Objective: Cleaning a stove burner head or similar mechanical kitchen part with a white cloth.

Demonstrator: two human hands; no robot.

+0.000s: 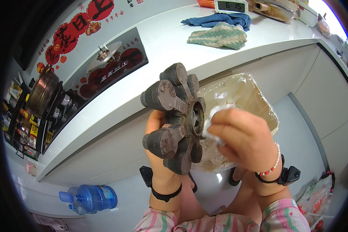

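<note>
A grimy, dark wheel-shaped part (182, 119) with several lobed arms around a round open hub is held up in front of me. My left hand (156, 120) grips it from behind; the part hides most of the fingers. Beside the hub, my right hand (245, 134) pinches a crumpled white wad (214, 114), perhaps tissue or film. This hand is blurred, and whether the wad touches the hub I cannot tell. Under both hands stands a waste bin (269, 111) lined with clear plastic film.
A white countertop (162, 43) runs behind, bearing a green-and-beige cloth (217, 36), a blue cloth (220, 20) and a digital clock (231, 5). At left are a gas hob (116, 72) and a copper-coloured pot (43, 91). A blue water jug (95, 198) lies on the floor.
</note>
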